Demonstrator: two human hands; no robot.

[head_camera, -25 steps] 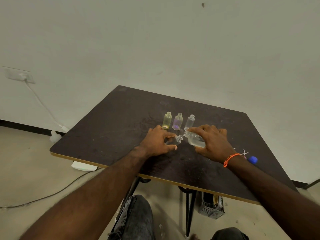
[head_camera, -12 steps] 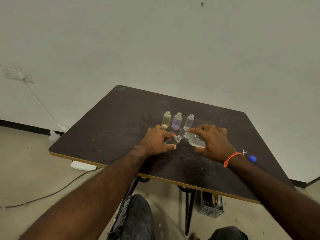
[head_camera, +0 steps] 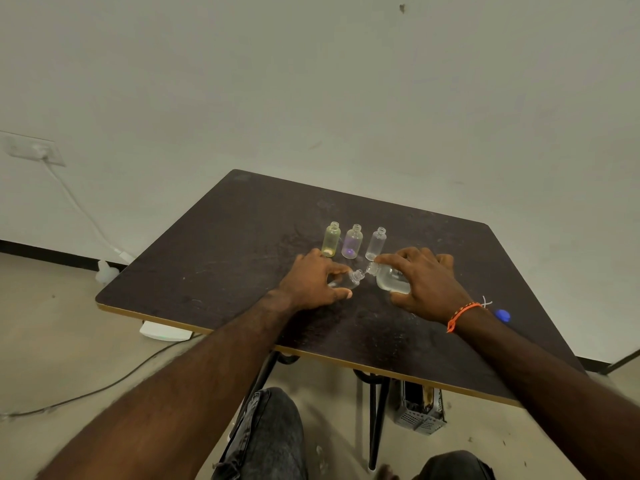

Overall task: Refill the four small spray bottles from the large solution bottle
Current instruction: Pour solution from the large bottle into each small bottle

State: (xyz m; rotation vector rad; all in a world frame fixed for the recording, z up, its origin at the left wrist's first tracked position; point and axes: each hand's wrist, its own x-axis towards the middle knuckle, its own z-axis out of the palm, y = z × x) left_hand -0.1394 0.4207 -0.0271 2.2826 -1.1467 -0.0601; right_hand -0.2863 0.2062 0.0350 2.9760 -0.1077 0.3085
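Dark surface (head_camera: pixel 242 237): a light, slippery small spray bottle (head_camera: pixel 346 280) is gripped by left hand (head_camera: pixel 311 282) fingers; the large solution bottle (head_camera: pixel 389 280), best held mid-body, is clasped by the right hand (head_camera: pixel 426 285).

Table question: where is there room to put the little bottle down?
The table is bare left of the left hand, and behind the three standing bottles. It is crowded between both hands, and near the blue cap.

No readable text, label, brand, number or sign anywhere. Nothing printed on the three upright small spray bottles (head_camera: pixel 353 241), on the large solution bottle (head_camera: pixel 391 279), or across the dark tabletop (head_camera: pixel 242 244). Nothing legible on the wall socket (head_camera: pixel 33 148) at nine o'clock.
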